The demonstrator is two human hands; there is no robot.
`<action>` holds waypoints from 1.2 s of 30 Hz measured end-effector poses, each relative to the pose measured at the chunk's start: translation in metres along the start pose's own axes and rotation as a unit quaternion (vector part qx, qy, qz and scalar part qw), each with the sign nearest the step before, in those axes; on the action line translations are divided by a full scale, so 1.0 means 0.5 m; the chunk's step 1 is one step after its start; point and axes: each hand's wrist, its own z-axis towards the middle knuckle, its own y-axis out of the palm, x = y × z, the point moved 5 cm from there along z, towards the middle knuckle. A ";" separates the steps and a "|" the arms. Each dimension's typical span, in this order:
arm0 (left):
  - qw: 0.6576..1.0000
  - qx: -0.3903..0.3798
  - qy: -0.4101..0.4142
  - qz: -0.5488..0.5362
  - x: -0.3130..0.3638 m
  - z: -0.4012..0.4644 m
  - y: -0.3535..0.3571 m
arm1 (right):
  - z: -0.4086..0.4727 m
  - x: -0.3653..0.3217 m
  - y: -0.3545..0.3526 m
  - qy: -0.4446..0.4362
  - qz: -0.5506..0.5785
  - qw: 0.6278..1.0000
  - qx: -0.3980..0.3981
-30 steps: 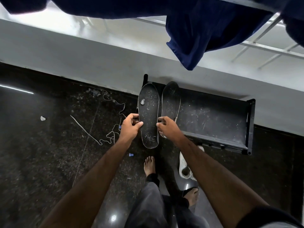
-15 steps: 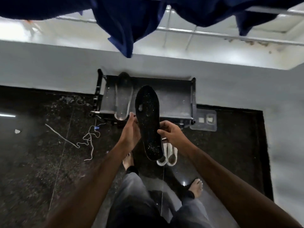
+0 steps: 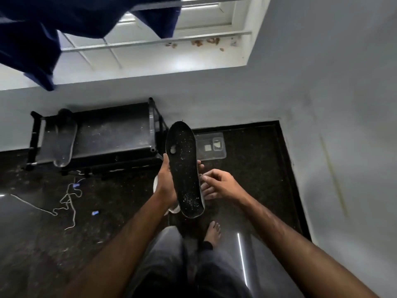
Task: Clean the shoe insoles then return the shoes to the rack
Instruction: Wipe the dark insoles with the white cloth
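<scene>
One insole (image 3: 185,168) is in hand, and everything about the coming move depends on how it lies against the two hands. Its long axis runs away from the person, with one rounded end far from the body, over the floor beside the shoe rack (image 3: 111,134), and the other end low, near the knees. The left hand (image 3: 166,186) grips it along its left edge, thumb on the speckled top face and fingers wrapped underneath, their tips just showing past the right edge. The right hand (image 3: 221,183) sits just beside the insole's right edge, at about mid-length, fingers loosely curled and holding nothing; whether a fingertip touches the edge I cannot tell. It is the free hand, so I judge it the one to brush or pick at the pale grit on the insole's face (the grit is thickest toward the near end).

A second insole (image 3: 62,140) lies on the rack's top shelf at its left end, well apart from both hands.

Much is hidden. A white shoe (image 3: 174,208) shows only as slivers behind the left wrist and under the insole's near end; I cannot tell whether one shoe or two lie there. The underside of the held insole is unseen. A bare foot (image 3: 211,232) stands on the dark floor (image 3: 247,168) below, and a clear plastic tray (image 3: 211,147) lies beyond the insole's far end. White string (image 3: 68,196) trails across the floor at left.
</scene>
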 end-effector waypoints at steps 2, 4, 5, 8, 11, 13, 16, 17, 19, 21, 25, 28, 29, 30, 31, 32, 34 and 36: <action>1.000 0.007 0.012 0.008 -0.017 0.030 0.032 | 0.000 0.017 -0.079 0.023 -0.010 0.999 0.033; 1.000 0.009 0.018 0.013 -0.035 0.068 0.047 | 0.017 0.032 -0.154 0.040 -0.016 0.997 0.069; 1.000 0.011 0.018 0.014 -0.045 0.090 0.050 | 0.032 0.038 -0.189 0.047 -0.025 0.995 0.081; 0.999 0.021 0.023 0.012 -0.064 0.150 0.054 | 0.095 0.049 -0.283 0.068 -0.076 0.989 0.104; 0.999 0.037 0.025 -0.007 -0.079 0.205 0.057 | 0.163 0.039 -0.357 0.079 -0.154 0.979 0.112; 0.998 0.056 0.027 -0.021 -0.085 0.246 0.059 | 0.213 0.023 -0.395 0.078 -0.205 0.969 0.115; 0.994 0.090 0.030 -0.048 -0.096 0.325 0.055 | 0.311 0.016 -0.445 0.077 -0.262 0.956 0.109; 0.993 0.099 0.029 -0.052 -0.105 0.355 0.050 | 0.348 0.023 -0.460 0.076 -0.282 0.951 0.104; 0.992 0.112 0.029 -0.055 -0.128 0.424 0.033 | 0.435 0.044 -0.489 0.077 -0.327 0.937 0.090; 0.990 0.123 0.027 -0.066 -0.164 0.498 0.006 | 0.534 0.078 -0.516 0.074 -0.370 0.923 0.078; 0.985 0.141 0.018 -0.097 -0.263 0.644 -0.058 | 0.735 0.183 -0.559 0.050 -0.489 0.870 0.038; 0.985 0.139 0.026 -0.097 -0.349 0.753 -0.114 | 0.886 0.288 -0.577 0.037 -0.584 0.811 -0.029; 0.983 0.144 0.026 -0.108 -0.378 0.787 -0.135 | 0.935 0.321 -0.582 0.029 -0.607 0.793 -0.045; 0.981 0.150 0.024 -0.121 -0.406 0.820 -0.155 | 0.981 0.350 -0.588 0.018 -0.628 0.775 -0.057; 0.979 0.152 0.024 -0.131 -0.432 0.851 -0.173 | 1.024 0.376 -0.594 0.006 -0.647 0.760 -0.061; 0.979 0.151 0.027 -0.135 -0.457 0.880 -0.188 | 1.061 0.396 -0.600 -0.007 -0.662 0.747 -0.054; 0.979 0.149 0.038 -0.131 -0.500 0.925 -0.218 | 1.123 0.432 -0.612 -0.020 -0.691 0.723 -0.021; 0.979 0.151 0.041 -0.130 -0.537 0.956 -0.244 | 1.172 0.468 -0.619 -0.026 -0.724 0.690 -0.001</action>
